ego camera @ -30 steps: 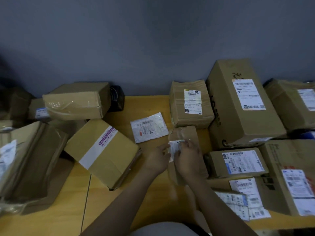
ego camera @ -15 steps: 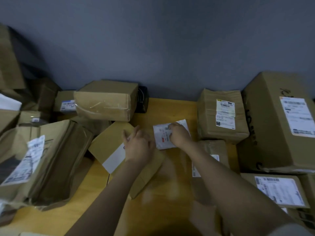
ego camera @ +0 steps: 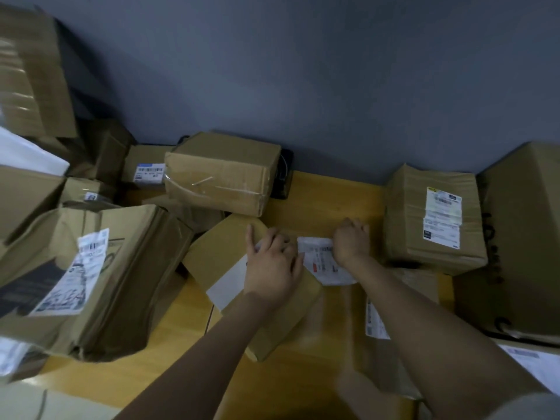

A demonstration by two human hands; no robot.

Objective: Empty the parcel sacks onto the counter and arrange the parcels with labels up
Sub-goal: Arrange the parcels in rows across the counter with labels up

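At the left, boxes lie heaped and tilted, some showing no label, so sorting there looks unfinished. The left hand rests flat, fingers nearly straight, on a tan box that shows tape but no label. Just beside it a pouch lies label up on the counter. The right hand curls its fingers onto the pouch's far corner. The right box shows its label.
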